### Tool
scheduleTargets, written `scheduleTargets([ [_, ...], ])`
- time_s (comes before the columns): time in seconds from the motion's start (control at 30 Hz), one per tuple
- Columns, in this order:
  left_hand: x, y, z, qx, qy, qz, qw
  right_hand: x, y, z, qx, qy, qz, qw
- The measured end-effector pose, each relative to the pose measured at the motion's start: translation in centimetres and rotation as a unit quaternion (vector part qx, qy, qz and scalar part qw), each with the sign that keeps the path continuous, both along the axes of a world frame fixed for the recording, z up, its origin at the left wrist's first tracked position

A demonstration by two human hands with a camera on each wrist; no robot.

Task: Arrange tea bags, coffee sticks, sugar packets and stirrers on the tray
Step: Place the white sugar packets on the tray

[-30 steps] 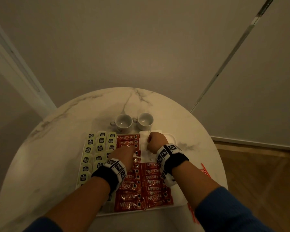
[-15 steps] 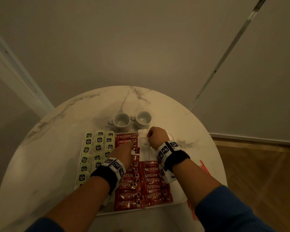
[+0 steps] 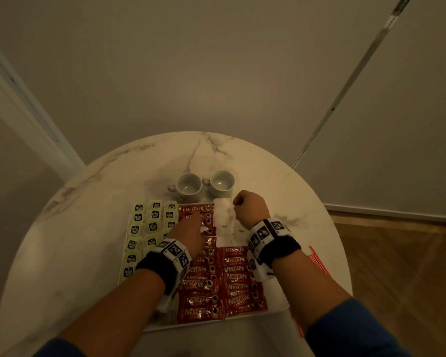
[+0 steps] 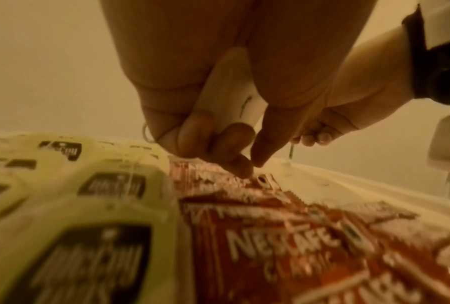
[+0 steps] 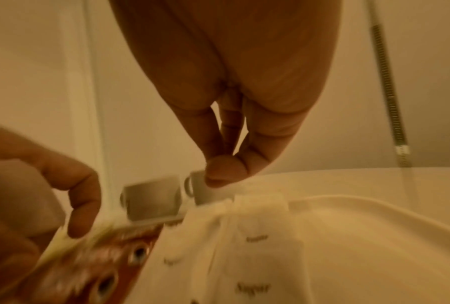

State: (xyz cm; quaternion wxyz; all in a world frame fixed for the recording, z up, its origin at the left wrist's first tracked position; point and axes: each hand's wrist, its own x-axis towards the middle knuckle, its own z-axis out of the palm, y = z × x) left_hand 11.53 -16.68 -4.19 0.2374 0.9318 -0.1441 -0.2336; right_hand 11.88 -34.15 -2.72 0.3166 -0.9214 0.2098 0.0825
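Covering coffee sticks [image 3: 204, 279], left hand [image 3: 188, 233]

the white tray [image 3: 276, 309] lies flat on the bench, filled in columns. along its left side the pale green tea bags [image 3: 153, 226] lie flat in rows, each with a dark square label, overlapping a little. just right of them the red coffee sticks [image 3: 200, 304] marked nescafe lie crosswise in a stacked column running the tray's length, with a second shorter column [image 3: 238, 279] beside it in the near half. at the far right part, the white sugar packets [image 3: 223, 219] lie side by side, lengthwise, touching the coffee sticks' edge. one more white packet [image 4: 234, 98] sits tucked in the left hand's grip.
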Motion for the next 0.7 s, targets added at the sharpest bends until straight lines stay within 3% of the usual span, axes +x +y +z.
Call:
scheduleTargets([
  [0.13,0.7,0.2,2.2,-0.061,0.021,0.085,0.994,-1.6,-1.6,0.5,0.108,-0.036,-0.016,0.993],
  [0.23,1.1,0.3,3.4,-0.133,0.05,0.132,0.981,-3.5,-2.6,0.0,0.065,0.009,0.029,0.997],
  [0.3,1.3,0.2,3.8,-0.212,0.111,0.169,0.956,-4.6,-2.9,-0.3,0.033,0.039,0.047,0.998],
  [0.33,1.3,0.1,4.0,-0.243,0.146,0.181,0.942,-5.0,-2.8,-0.4,0.062,0.038,0.043,0.996],
  [0.47,0.9,-0.2,4.7,-0.361,0.296,0.228,0.854,-6.2,-1.2,1.4,0.313,-0.016,-0.001,0.95],
  [0.7,-0.3,-1.4,3.9,-0.437,0.294,0.246,0.814,-6.3,-0.3,1.6,0.31,-0.075,-0.014,0.948],
])
